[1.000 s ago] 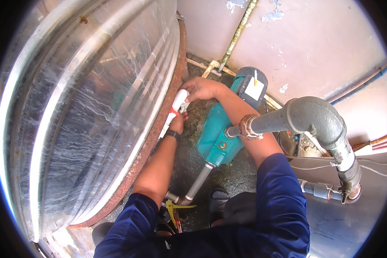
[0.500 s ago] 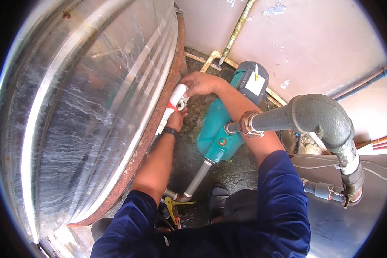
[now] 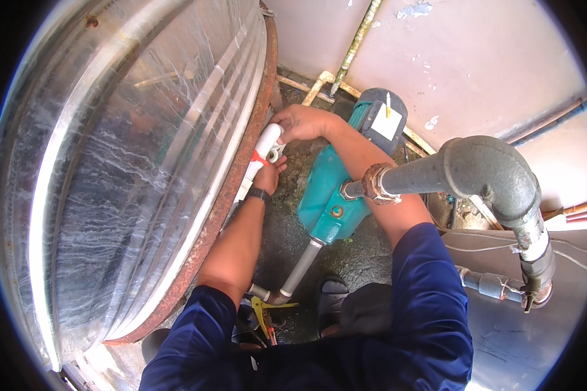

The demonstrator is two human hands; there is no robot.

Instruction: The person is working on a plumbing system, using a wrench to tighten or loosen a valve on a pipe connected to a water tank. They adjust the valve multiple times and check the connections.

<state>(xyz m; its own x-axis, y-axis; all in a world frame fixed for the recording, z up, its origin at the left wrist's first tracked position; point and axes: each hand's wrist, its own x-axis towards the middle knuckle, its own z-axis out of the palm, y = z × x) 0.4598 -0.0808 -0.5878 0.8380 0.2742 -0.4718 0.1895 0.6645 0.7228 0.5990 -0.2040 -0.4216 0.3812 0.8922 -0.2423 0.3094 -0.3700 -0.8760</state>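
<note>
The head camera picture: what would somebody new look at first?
Probably the huge shiny tank filling the left side. Then the bright teal pump in the middle, with a fat grey pipe bending on its right. Beside the tank, the left hand and right hand are at a white pipe.

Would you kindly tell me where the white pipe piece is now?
In the head view, the white pipe piece is left of centre, touched by the right hand and beside the rusty rim.

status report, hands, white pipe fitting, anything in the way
Right grip on the white pipe fitting, upper end. Left grip at its lower part, contact unclear. Grey pipe crosses above right forearm.
</note>
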